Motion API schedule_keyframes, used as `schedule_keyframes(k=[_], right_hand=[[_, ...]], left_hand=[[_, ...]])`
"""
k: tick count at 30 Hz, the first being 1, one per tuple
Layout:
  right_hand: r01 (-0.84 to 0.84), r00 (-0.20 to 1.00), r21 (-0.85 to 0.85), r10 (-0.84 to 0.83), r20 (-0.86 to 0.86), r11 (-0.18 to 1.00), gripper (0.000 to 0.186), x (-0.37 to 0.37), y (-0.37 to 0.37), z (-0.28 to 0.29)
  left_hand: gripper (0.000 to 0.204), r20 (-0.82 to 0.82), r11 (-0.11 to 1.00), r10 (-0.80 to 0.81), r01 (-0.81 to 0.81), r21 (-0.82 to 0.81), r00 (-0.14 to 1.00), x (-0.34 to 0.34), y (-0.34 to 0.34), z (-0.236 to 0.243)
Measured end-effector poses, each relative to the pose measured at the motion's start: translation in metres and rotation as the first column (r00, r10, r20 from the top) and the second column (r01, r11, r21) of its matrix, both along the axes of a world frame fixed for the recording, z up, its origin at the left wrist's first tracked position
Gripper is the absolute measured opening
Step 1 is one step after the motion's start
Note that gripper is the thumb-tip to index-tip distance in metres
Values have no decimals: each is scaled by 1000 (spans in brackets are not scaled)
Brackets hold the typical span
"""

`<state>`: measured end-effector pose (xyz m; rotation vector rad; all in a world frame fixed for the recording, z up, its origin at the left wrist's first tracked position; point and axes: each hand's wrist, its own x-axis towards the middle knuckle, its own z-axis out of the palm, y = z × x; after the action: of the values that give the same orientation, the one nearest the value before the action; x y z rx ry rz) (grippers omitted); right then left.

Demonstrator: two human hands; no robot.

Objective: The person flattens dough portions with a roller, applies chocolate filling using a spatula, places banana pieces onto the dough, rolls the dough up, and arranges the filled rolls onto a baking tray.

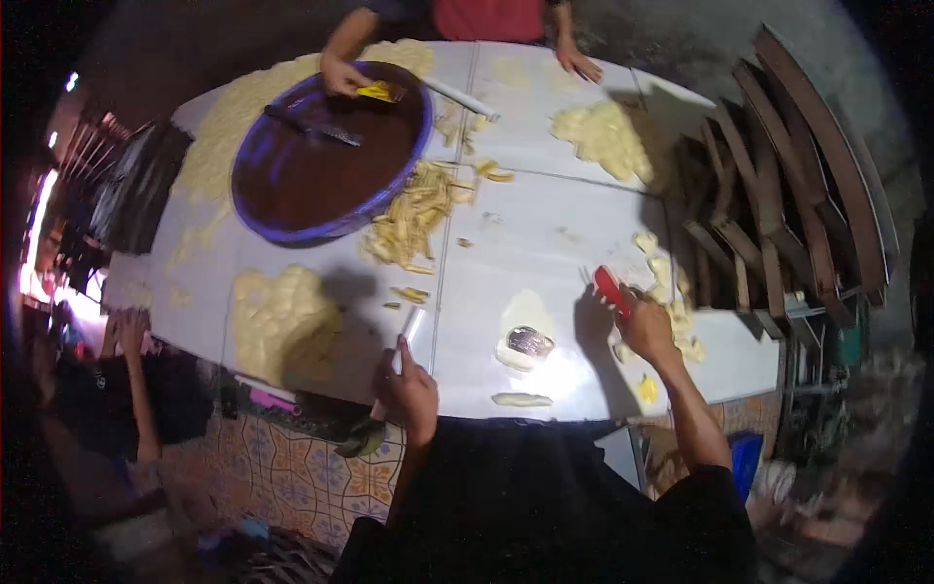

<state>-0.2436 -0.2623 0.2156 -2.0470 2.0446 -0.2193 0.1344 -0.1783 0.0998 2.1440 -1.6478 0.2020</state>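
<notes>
A slim white rod, like a rolling pin, stands tilted in my left hand, whose fingers are wrapped round it at the table's near edge. My right hand grips a red-handled tool above the table; its working end is blurred. Between my hands lies a flattened piece of dough with a dollop of dark brown filling on it. Just nearer to me is a narrow dough roll. Small dough pieces lie beside and partly behind my right hand.
A purple-rimmed basin of brown paste stands far left, beside yellowish strips. Across the table, a person's hand holds a yellow scraper. Dough portions lie left and far right. Brown trays are stacked right.
</notes>
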Motion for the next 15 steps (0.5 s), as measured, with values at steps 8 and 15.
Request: schedule_keyframes(k=[8, 15], right_hand=[[-508, 706, -207, 542, 455, 836, 26, 241, -104, -79], [-587, 721, -295, 653, 232, 754, 25, 289, -88, -109]], left_hand=[[57, -109, 989, 106, -117, -93, 988, 1, 9, -8], [55, -133, 964, 229, -243, -107, 964, -1, 7, -5]])
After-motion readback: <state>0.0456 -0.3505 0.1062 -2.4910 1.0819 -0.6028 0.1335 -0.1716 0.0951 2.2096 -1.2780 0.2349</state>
